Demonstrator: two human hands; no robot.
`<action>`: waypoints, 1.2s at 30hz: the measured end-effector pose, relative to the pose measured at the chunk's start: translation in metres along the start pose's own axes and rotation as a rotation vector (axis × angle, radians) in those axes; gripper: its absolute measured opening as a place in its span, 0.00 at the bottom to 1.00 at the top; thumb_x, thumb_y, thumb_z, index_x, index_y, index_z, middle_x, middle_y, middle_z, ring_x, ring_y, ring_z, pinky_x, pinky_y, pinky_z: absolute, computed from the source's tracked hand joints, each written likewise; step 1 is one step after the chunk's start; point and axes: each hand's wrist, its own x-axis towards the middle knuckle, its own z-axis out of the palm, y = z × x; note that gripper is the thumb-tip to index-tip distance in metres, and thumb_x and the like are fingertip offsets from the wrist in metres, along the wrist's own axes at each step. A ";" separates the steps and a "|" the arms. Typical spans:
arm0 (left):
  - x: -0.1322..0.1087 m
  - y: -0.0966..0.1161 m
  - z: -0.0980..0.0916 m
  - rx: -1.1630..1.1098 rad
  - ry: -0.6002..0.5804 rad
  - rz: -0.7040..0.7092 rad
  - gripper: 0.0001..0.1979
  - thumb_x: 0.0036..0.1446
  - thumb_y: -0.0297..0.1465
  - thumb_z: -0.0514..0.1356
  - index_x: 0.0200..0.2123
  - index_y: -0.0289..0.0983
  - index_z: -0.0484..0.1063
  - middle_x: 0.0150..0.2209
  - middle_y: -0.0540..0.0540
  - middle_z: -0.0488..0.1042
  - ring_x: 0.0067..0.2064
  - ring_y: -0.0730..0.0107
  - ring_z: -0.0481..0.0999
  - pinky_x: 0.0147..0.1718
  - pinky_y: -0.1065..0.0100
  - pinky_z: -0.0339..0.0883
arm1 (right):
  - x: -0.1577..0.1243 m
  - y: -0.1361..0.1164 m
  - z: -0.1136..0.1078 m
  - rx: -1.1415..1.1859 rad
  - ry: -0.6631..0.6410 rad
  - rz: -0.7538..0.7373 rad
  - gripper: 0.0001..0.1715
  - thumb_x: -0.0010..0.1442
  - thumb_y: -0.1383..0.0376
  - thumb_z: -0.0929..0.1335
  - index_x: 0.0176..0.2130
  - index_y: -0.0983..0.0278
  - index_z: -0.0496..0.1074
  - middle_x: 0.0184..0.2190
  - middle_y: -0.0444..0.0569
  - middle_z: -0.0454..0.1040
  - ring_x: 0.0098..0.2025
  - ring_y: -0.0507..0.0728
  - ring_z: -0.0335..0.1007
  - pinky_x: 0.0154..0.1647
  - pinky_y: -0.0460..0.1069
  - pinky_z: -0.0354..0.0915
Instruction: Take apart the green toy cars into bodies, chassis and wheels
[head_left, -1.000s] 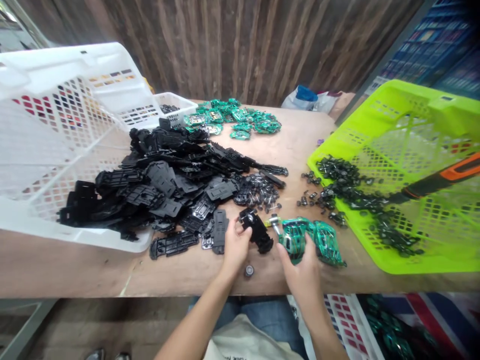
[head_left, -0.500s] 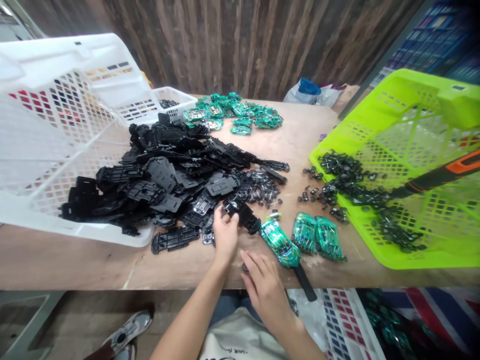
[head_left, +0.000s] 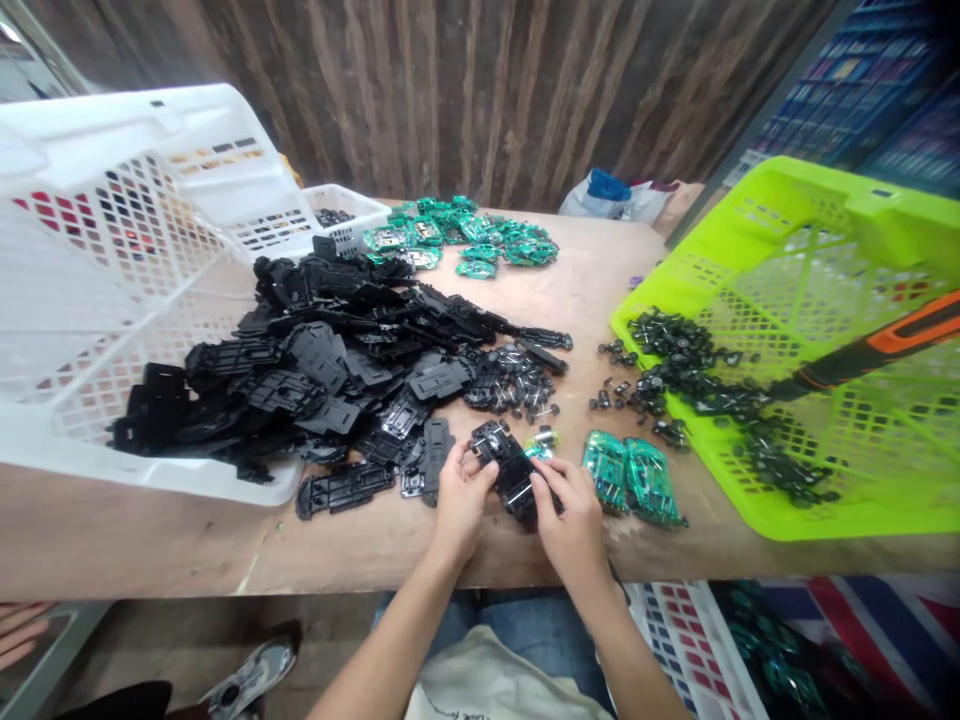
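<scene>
Between my two hands is a black toy car chassis (head_left: 504, 462), tilted over the table edge. My left hand (head_left: 461, 500) grips its left side, thumb on top. My right hand (head_left: 571, 510) has its fingers closed at the other side, by a thin silver wheel axle (head_left: 517, 494) lying across the chassis. Just beyond the right fingers, a green shiny car body (head_left: 537, 450) shows in part. Two more green car bodies (head_left: 651, 482) lie to the right. Loose wheel axles (head_left: 525, 380) are heaped beyond the chassis.
A large pile of black chassis (head_left: 322, 360) spills from a tipped white basket (head_left: 112, 300). Finished-looking green cars (head_left: 480, 235) stand at the back. On the right, a lime green basket (head_left: 795, 190) holds wheel parts, with an orange-and-black tool handle (head_left: 877, 345) across it.
The left hand has drawn the chassis right and nearer. The right hand has risen from the table edge to the chassis. The green body and black strip near it are now mostly hidden.
</scene>
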 end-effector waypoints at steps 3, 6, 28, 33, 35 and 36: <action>0.002 0.000 0.003 0.008 -0.005 -0.017 0.29 0.40 0.30 0.69 0.48 0.36 0.65 0.43 0.39 0.78 0.41 0.61 0.79 0.40 0.64 0.73 | -0.002 0.000 -0.004 -0.005 -0.020 0.030 0.18 0.65 0.61 0.59 0.47 0.63 0.73 0.41 0.54 0.72 0.46 0.61 0.65 0.49 0.59 0.62; 0.004 0.001 0.003 0.034 -0.019 -0.016 0.29 0.42 0.31 0.69 0.48 0.36 0.64 0.43 0.39 0.78 0.37 0.63 0.80 0.36 0.66 0.74 | 0.000 0.004 -0.012 0.017 0.011 0.078 0.21 0.66 0.61 0.56 0.50 0.64 0.70 0.45 0.55 0.71 0.49 0.60 0.64 0.51 0.59 0.61; 0.034 0.017 -0.014 0.466 0.098 0.022 0.30 0.44 0.19 0.61 0.53 0.34 0.64 0.32 0.45 0.79 0.33 0.67 0.79 0.31 0.71 0.71 | -0.015 0.022 -0.009 -0.565 -0.216 0.072 0.28 0.58 0.61 0.64 0.56 0.68 0.60 0.55 0.62 0.66 0.56 0.68 0.57 0.48 0.60 0.54; 0.031 0.025 -0.022 0.704 0.025 0.076 0.28 0.42 0.18 0.58 0.50 0.32 0.68 0.29 0.47 0.79 0.29 0.68 0.77 0.27 0.73 0.68 | -0.009 0.022 -0.009 -0.486 -0.120 0.063 0.27 0.53 0.60 0.66 0.52 0.68 0.64 0.49 0.61 0.71 0.54 0.67 0.61 0.49 0.61 0.53; 0.029 0.025 -0.028 0.792 0.020 0.104 0.26 0.41 0.19 0.58 0.48 0.33 0.70 0.28 0.47 0.79 0.29 0.68 0.77 0.27 0.73 0.67 | -0.007 0.022 -0.014 -0.399 -0.052 0.107 0.28 0.53 0.58 0.66 0.51 0.68 0.65 0.45 0.61 0.73 0.49 0.66 0.66 0.48 0.61 0.55; 0.029 0.025 -0.030 0.810 0.016 0.104 0.26 0.40 0.19 0.58 0.47 0.33 0.71 0.28 0.47 0.79 0.29 0.67 0.77 0.27 0.73 0.66 | -0.007 0.022 -0.018 -0.340 -0.020 0.147 0.30 0.52 0.56 0.66 0.51 0.69 0.65 0.44 0.61 0.73 0.46 0.65 0.67 0.48 0.61 0.57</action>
